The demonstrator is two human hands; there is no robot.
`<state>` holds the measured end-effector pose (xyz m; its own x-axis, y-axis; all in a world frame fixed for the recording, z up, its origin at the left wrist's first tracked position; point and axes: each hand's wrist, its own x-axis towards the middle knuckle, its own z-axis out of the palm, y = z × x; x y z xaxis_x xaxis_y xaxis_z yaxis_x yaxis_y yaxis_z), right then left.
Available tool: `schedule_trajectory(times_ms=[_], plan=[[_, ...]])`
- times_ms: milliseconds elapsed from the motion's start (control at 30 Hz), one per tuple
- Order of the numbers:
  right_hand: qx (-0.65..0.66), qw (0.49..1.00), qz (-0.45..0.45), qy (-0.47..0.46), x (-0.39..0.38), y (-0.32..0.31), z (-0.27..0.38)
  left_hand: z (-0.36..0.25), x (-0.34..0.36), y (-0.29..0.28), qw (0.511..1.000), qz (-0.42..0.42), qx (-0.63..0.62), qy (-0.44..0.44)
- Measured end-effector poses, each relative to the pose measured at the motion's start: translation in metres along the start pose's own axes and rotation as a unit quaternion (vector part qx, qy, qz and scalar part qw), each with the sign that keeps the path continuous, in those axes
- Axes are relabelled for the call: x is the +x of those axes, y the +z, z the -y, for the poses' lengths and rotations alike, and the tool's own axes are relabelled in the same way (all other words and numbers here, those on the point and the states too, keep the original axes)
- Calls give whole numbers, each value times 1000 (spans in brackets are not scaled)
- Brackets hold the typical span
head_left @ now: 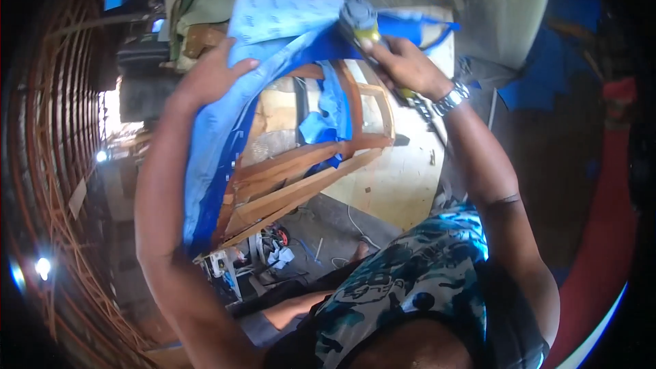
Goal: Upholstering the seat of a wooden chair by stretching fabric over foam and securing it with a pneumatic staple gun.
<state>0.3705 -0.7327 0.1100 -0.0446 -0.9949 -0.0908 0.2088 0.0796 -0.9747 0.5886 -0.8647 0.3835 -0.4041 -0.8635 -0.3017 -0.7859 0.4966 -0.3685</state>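
Note:
My left hand [210, 76] is on the left edge of a light-blue fabric [283, 17] with a darker blue side. Its thumb lies across the cloth, while its other fingers are partly hidden at the edge. The fabric drapes over the far and left sides of a curved wooden frame [294, 171]. In my right hand [413, 68] is a grey and yellow-green staple gun [360, 17], gripped by its handle, with a hose fitting below my fingers. The tool's head is over the fabric's far edge; whether it touches cannot be made out.
Beyond the frame stands a large pale panel [478, 0]. A light board [403, 184] is under its right side. Tools and cables [280, 253] litter the floor below. Blue cloth pieces [536, 82] and a red strip [601, 232] are at right.

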Motion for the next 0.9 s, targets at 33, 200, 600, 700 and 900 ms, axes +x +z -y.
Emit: schedule_trajectory(times_ms=[33,200,600,700,900], plan=[[-50,999,10,5,-16,-7,-33,2,4,3,1000,-8,4,10],[-275,935,175,136,-105,19,-199,8,12,11,998,-30,28,38],[-619,753,193,113,-71,40,-412,-4,31,-6,984,67,2,-166],[-581,781,196,120,-63,21,-426,-4,31,-4,972,95,-11,-214],[-591,783,180,77,-61,21,-422,-14,30,-1,973,26,145,-177]])
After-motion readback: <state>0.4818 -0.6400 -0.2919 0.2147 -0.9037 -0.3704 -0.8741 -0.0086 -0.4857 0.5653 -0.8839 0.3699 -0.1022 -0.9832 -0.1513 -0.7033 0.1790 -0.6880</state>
